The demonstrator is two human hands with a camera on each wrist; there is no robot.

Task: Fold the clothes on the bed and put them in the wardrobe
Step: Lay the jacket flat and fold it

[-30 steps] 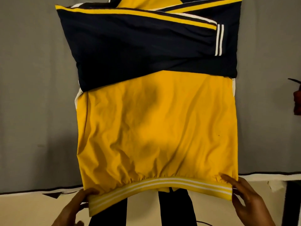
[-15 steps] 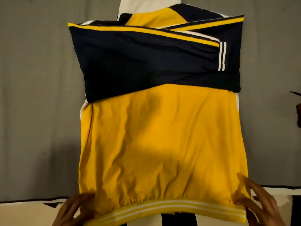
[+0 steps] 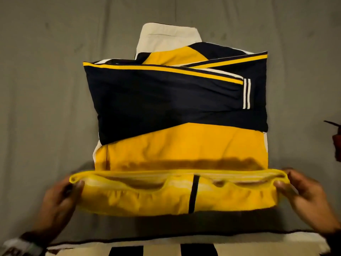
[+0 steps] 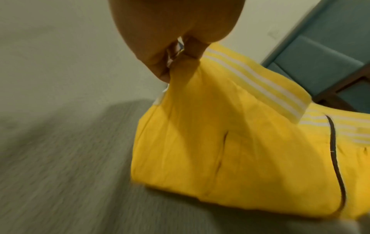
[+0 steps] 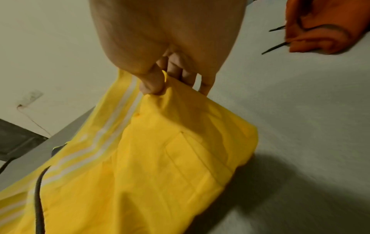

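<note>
Nearest you, your left hand (image 3: pixel 60 195) and right hand (image 3: pixel 302 193) hold the two bottom corners of the jacket (image 3: pixel 177 150), one at each end of its striped hem (image 3: pixel 177 180). In both wrist views the thumb and fingers (image 5: pixel 152 85) pinch the yellow cloth just below the white stripes, so the hem hangs taut between your hands and lifts as one straight edge. That even grip is what keeps the coming fold square, I judge.

Beyond the hem, the rest of the jacket lies flat on the bed (image 3: pixel 46 108), back up. Its navy sleeves (image 3: pixel 175 100) are crossed over the upper back, tucked in so they stay inside the bundle. Farthest from the hem, the white collar (image 3: pixel 168 39) points away from you.

To the right of the jacket, apart from it, an orange garment (image 5: pixel 324 26) waits on the bed.
</note>
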